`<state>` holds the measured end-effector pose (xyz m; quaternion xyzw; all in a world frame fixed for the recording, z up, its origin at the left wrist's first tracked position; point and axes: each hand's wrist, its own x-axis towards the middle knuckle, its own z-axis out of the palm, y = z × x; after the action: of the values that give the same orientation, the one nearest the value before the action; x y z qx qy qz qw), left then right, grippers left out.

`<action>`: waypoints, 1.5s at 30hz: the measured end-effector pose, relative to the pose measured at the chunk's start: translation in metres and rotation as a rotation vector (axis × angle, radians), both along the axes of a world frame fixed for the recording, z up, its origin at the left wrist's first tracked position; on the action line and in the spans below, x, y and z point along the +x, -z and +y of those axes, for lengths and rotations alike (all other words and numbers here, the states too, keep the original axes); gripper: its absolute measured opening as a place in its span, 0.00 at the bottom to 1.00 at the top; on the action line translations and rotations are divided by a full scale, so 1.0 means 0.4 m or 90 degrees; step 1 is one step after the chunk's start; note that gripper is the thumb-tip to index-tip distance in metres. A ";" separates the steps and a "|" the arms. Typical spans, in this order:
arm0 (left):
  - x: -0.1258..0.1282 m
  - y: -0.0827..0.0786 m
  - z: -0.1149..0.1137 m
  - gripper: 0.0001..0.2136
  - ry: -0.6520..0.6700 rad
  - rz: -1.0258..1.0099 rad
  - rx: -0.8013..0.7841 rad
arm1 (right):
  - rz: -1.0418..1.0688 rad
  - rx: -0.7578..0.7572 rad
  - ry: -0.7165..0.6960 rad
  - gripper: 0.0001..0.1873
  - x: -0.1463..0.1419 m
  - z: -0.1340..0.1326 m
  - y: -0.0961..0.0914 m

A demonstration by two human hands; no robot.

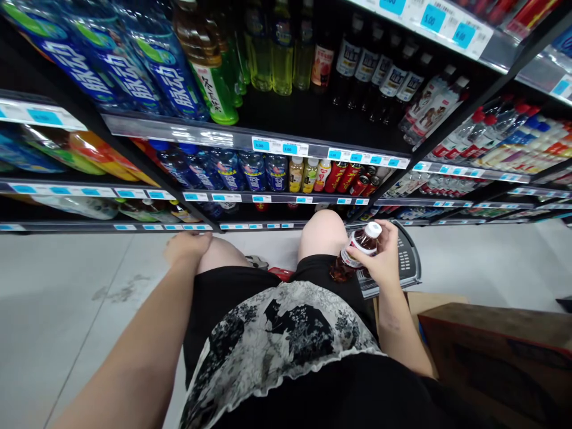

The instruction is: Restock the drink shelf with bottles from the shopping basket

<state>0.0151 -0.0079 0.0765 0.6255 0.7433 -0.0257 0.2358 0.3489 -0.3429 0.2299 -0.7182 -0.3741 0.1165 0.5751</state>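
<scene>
The held bottle (358, 243) is glossy clear plastic with a smooth cap (372, 229), the basket (414, 253) at right matt plastic, the near-right box (482, 357) dull cardboard, the shorts (223, 295) matt cloth, and the floor (67, 310) smooth.

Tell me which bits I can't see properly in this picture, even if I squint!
Head view, hidden: part of the label on the dark bottle, behind the right hand.
Head view, hidden: part of the grey plastic thing, behind the bottle and right hand.
Head view, cut off: the big box, by the picture's edge.
Head view, too small: the print on the lowest price tags.
</scene>
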 end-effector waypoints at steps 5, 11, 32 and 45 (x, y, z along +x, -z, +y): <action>-0.018 0.018 0.008 0.31 0.001 0.006 -0.012 | 0.011 0.037 -0.171 0.45 0.028 -0.003 0.012; -0.043 0.049 0.003 0.33 -0.013 0.013 -0.025 | -0.041 0.162 -0.019 0.33 0.034 0.024 0.077; -0.105 0.084 0.005 0.32 -0.012 0.015 -0.066 | -0.069 0.179 0.006 0.29 0.026 0.035 0.082; -0.109 0.088 0.004 0.36 -0.013 0.013 -0.066 | -0.071 0.180 0.018 0.30 0.027 0.033 0.082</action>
<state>-0.0284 -0.0064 0.0415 0.6043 0.7498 -0.0684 0.2607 0.3596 -0.3298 0.1973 -0.6404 -0.4078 0.0146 0.6506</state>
